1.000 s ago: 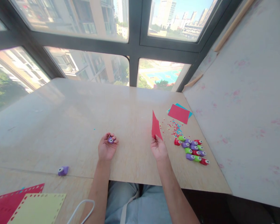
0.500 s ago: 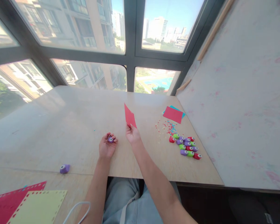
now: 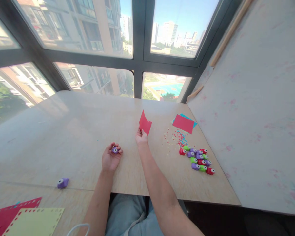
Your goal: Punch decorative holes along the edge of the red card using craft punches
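Observation:
My left hand (image 3: 111,158), palm up above the table, has its fingers curled round a small purple craft punch (image 3: 115,150). Pinched at its lower edge, a red sheet of paper (image 3: 145,124) stands raised and slightly bent in my right hand (image 3: 142,136). A few small punched marks show along the sheet's upper right edge. Right of that hand, punched-out confetti (image 3: 181,138) in red, blue and pale yellow is scattered on the table. Another purple craft punch (image 3: 63,183) lies by itself at the left.
Several purple, green and red punches (image 3: 201,160) sit in rows at the right. Behind them lie red and blue paper sheets (image 3: 183,123). A yellow sheet with punched edges (image 3: 35,221) overlaps a red one (image 3: 5,216) at the lower left. Windows and a papered wall border the table (image 3: 71,131).
My right hand has moved a little right with the red paper, which has turned to show more of its face. My left hand still holds the punch, now slightly lower left in view.

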The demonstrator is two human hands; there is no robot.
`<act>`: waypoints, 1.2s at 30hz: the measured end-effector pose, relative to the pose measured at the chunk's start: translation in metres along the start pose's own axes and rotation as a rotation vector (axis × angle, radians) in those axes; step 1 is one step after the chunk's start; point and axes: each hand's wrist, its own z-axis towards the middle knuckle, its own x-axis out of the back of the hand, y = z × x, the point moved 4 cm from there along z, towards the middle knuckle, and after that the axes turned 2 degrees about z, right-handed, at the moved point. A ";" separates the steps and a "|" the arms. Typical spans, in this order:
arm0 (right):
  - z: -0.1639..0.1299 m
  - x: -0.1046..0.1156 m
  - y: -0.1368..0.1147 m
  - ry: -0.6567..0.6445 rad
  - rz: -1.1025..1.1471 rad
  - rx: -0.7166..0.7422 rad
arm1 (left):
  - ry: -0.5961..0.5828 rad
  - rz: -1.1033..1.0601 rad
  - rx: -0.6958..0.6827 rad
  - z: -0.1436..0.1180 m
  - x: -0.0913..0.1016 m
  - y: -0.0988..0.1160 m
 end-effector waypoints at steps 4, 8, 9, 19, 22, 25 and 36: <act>0.005 0.016 -0.023 -0.003 0.062 0.035 | -0.006 0.006 -0.001 0.000 -0.001 0.000; 0.000 0.038 -0.055 -0.028 0.132 0.104 | 0.005 0.022 -0.002 0.001 -0.001 0.001; -0.003 0.044 -0.064 -0.034 0.149 0.126 | 0.008 0.025 -0.004 0.002 -0.001 0.001; -0.032 0.085 -0.115 -0.110 0.234 0.214 | 0.009 0.040 -0.014 -0.001 -0.005 0.000; -0.040 0.082 -0.111 -0.150 0.203 0.200 | 0.008 0.046 -0.016 -0.001 -0.005 0.000; -0.051 0.078 -0.099 -0.209 0.115 0.146 | 0.012 0.055 -0.021 0.000 -0.005 0.000; -0.095 0.108 -0.094 -0.150 0.001 -0.112 | 0.040 0.049 -0.020 -0.002 -0.007 0.000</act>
